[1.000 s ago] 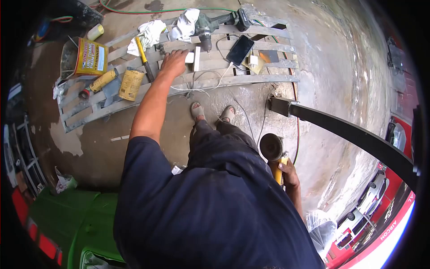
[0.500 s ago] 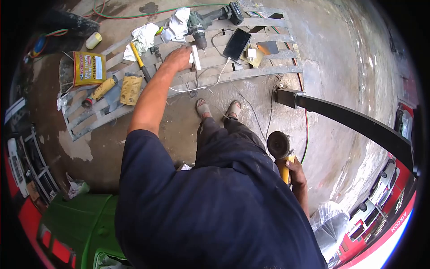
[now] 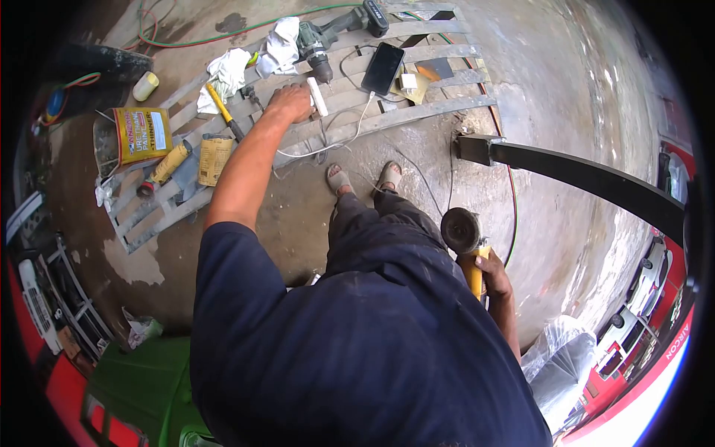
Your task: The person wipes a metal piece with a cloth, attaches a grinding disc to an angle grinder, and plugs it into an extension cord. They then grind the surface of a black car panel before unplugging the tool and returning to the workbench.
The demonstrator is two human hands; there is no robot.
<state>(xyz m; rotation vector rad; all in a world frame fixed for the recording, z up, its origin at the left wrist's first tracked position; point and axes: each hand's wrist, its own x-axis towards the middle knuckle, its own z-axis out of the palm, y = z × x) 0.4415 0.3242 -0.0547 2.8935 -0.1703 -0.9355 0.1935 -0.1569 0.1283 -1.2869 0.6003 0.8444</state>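
Observation:
My right hand (image 3: pixel 492 273), low at my right side, is wrapped around the yellow body of an angle grinder (image 3: pixel 474 277), its dark round disc (image 3: pixel 461 229) uppermost. My left arm stretches over the slatted metal bench, where my left hand (image 3: pixel 291 103) rests with fingers curled down; what they grip is hidden beneath the hand. A white bar (image 3: pixel 318 97) lies right at its fingertips. Just beyond are a cordless drill (image 3: pixel 316 54) and a white cloth (image 3: pixel 278 48). A yellow-handled hammer-like tool (image 3: pixel 221 106) lies beside the left wrist.
On the bench (image 3: pixel 439 104) are a phone (image 3: pixel 383 68) with a white cable, a paint thinner can (image 3: pixel 143 134) and a tan can (image 3: pixel 215 159). A black metal beam (image 3: pixel 581 165) juts in at right. Hoses and cords cross the floor; a green plastic body (image 3: pixel 141 387) stands behind me.
The view has shifted and turned slightly. My left hand has drawn back a little, and the white bar beside it looks more tilted. My right hand still holds the grinder at my side.

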